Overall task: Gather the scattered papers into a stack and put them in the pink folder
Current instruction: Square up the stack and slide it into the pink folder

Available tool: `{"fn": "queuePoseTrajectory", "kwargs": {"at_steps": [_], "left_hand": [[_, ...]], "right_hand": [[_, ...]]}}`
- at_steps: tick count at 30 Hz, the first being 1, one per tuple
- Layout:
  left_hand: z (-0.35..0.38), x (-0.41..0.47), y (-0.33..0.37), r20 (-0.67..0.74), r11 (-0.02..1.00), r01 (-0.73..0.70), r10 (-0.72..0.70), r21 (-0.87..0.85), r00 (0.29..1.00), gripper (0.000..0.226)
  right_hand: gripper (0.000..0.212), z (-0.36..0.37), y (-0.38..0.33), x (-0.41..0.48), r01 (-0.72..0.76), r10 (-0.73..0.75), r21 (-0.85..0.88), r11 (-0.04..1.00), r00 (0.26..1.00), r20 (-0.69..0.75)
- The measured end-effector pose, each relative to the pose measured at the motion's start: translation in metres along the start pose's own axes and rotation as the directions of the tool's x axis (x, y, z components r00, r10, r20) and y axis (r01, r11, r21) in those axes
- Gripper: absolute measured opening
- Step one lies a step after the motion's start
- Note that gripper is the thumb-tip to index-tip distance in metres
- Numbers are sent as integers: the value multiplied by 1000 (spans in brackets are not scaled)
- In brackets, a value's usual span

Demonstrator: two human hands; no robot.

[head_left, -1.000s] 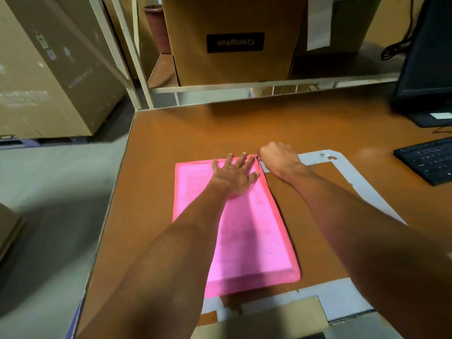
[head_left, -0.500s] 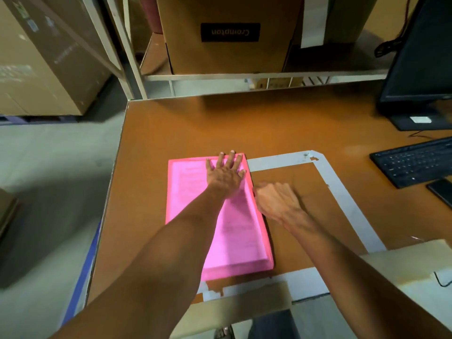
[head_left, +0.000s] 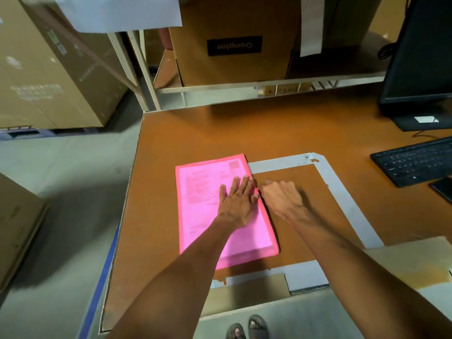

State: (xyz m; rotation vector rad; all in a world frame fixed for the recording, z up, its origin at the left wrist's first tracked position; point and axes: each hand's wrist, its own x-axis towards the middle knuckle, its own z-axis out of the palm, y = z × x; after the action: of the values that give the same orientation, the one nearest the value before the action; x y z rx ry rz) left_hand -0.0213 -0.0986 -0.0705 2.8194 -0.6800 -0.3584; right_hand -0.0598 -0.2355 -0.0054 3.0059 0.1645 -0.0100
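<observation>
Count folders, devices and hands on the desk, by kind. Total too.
Pink folder: 1
Keyboard: 1
Monitor: 1
Phone, cut off by the frame edge: 1
Hands: 2 (left hand, right hand)
Total: 6

A brown table [head_left: 195, 133] carries a white tape frame [head_left: 337, 187], with a black keyboard [head_left: 415, 160], a dark phone [head_left: 444, 189] and a monitor [head_left: 425, 52] at its right. A cardboard box [head_left: 234, 45] with a black label sits on the shelf [head_left: 269, 83] behind; large cartons [head_left: 49, 77] stand on the floor to the left
</observation>
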Motion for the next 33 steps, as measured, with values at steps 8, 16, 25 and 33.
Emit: {"fn": "queuePoseTrajectory", "kwargs": {"at_steps": [8,16,25,33], "left_hand": [[-6,1,0,77,998,22,-26,64,997,62],[1,-3,6,79,989,79,-89,122,993,60],[-4,-10,16,114,976,170,-186,133,976,58],[-11,-19,12,73,990,118,-124,83,990,58]], "right_hand": [[27,5,6,-19,86,-88,62,994,995,41],[15,27,10,-91,126,-124,136,983,992,-19],[14,41,5,-130,165,-112,254,953,971,-211],[16,47,7,-137,93,-47,281,955,985,-165]]}}
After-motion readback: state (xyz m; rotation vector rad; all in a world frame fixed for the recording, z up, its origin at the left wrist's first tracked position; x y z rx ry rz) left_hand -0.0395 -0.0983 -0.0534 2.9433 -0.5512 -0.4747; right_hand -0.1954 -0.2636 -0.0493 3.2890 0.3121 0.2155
